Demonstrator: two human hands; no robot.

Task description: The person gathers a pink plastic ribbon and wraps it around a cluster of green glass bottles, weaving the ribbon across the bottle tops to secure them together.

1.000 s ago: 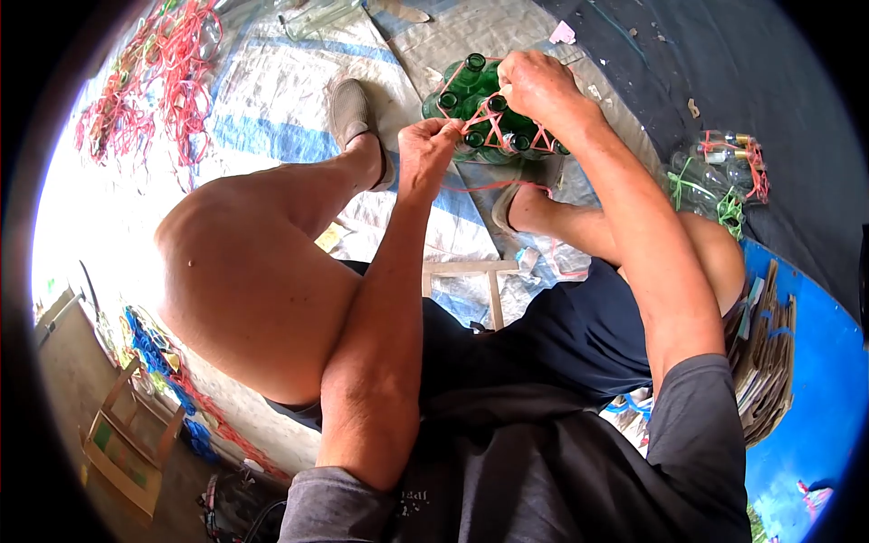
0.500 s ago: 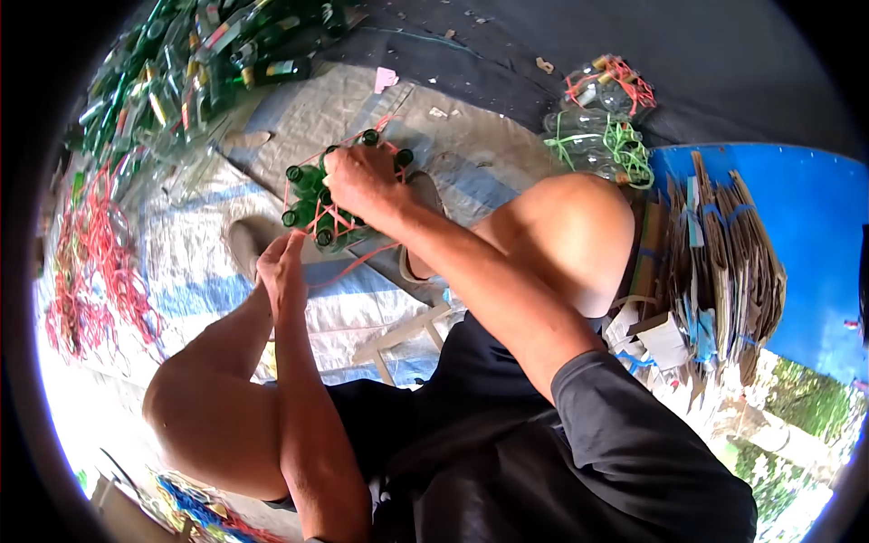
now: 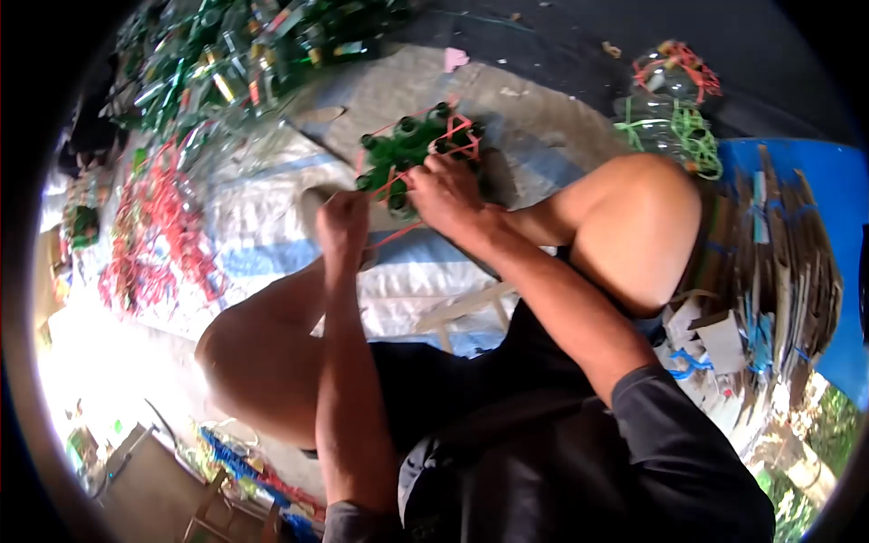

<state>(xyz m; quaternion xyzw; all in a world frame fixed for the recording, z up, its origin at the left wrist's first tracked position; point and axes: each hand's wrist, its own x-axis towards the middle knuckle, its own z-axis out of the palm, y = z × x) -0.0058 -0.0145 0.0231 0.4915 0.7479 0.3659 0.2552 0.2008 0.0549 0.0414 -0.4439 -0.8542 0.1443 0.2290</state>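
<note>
A bundle of several green glass bottles [image 3: 412, 145] stands upright on the ground sheet between my feet, with pink-red twine [image 3: 389, 183] stretched around and across the bottle necks. My left hand [image 3: 343, 222] is closed in a fist at the near left of the bundle, gripping the twine. At the near right edge of the bottles, my right hand [image 3: 445, 192] has its fingers bent around the twine by the necks. A loose strand of twine runs below the bundle between my hands.
Many green bottles [image 3: 226, 63] are heaped at the upper left, above a tangle of pink-red twine [image 3: 163, 235]. Clear bottles [image 3: 670, 113] tied with red and green twine stand at the upper right. Stacked cardboard [image 3: 769, 262] leans on a blue surface [image 3: 842, 190]. A wooden stool [image 3: 466, 309] is beneath me.
The view has shifted, so the scene sits farther right. My right hand has come down from the tops of the bottles to their near edge. My left hand has risen slightly beside the bundle.
</note>
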